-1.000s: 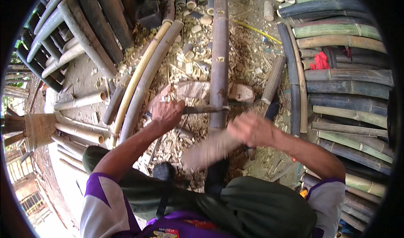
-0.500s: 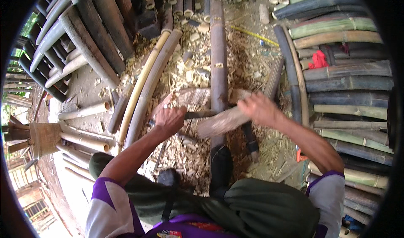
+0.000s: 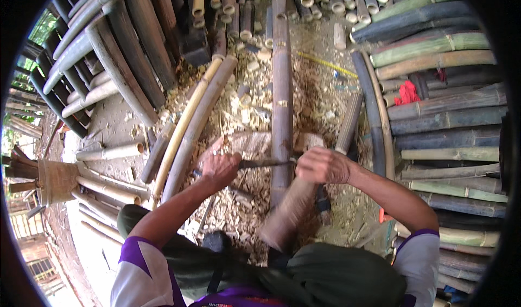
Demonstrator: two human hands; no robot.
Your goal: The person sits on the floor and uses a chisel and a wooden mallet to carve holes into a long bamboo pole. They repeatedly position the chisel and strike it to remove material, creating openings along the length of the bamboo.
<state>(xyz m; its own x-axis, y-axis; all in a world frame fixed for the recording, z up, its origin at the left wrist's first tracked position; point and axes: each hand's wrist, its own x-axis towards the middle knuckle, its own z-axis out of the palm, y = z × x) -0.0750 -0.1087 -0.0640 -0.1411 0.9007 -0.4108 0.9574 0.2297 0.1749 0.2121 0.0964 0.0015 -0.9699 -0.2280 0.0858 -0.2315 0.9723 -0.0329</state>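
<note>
A: What has the left hand (image 3: pixel 221 167) got?
B: A dark tool (image 3: pixel 265 164). Its grip is closed round one end, and the other end reaches across the pole (image 3: pixel 281 98) to its right side. I can't tell whether the tool touches it.

A: And the right hand (image 3: pixel 324 166)?
B: Clenched on the top of a wooden club (image 3: pixel 288 215), just beside the tool's tip.

A: Anything different from half a second ago?
B: Mainly the club. Then it slanted out to the left, its free end in front of the pole, just below the tool. Now that end has swung down towards the knees, and the club is blurred. The right hand sits a little lower as well.

A: And the left?
B: Much the same: same hold, same crossing. Everything appears lower in view, so the head has shifted too.

A: Where does the pole lie?
B: Lengthwise down the middle, over a log (image 3: pixel 251 142) set crosswise, with wood chips (image 3: pixel 244 206) all over the ground. Notches show along its upper face.

A: And to the right?
B: Stacked bamboo (image 3: pixel 448 127) with a red cloth (image 3: pixel 407 93) on it, both lying as before.
</note>
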